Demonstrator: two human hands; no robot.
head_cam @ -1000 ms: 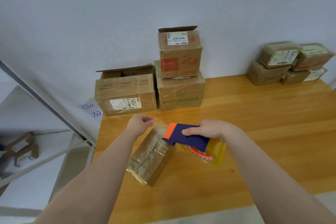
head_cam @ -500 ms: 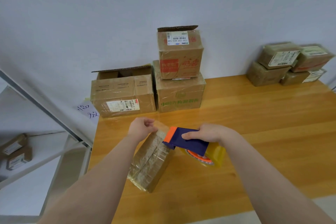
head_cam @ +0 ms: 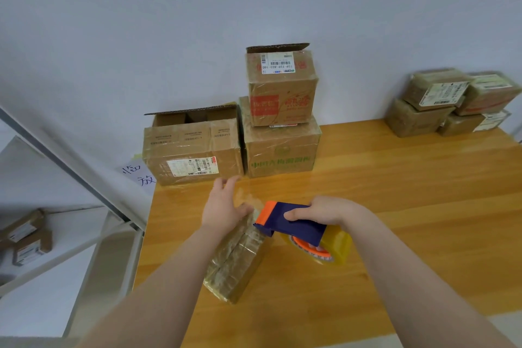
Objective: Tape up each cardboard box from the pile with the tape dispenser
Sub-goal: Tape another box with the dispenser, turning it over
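While the right hand (head_cam: 319,210) clamps the tape dispenser (head_cam: 293,227) at the small box (head_cam: 236,260) lying on the surface (head_cam: 409,206), the left hand (head_cam: 224,206) rests open-fingered over the box's far end. A strip is probably being finished; next, tear it and smooth it down.

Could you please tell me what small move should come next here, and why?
Probably lower the left hand flat onto the far end of the small box to press the tape down. That hand is open at that end, and the right hand holds the tape dispenser with its orange head at the box's top edge.
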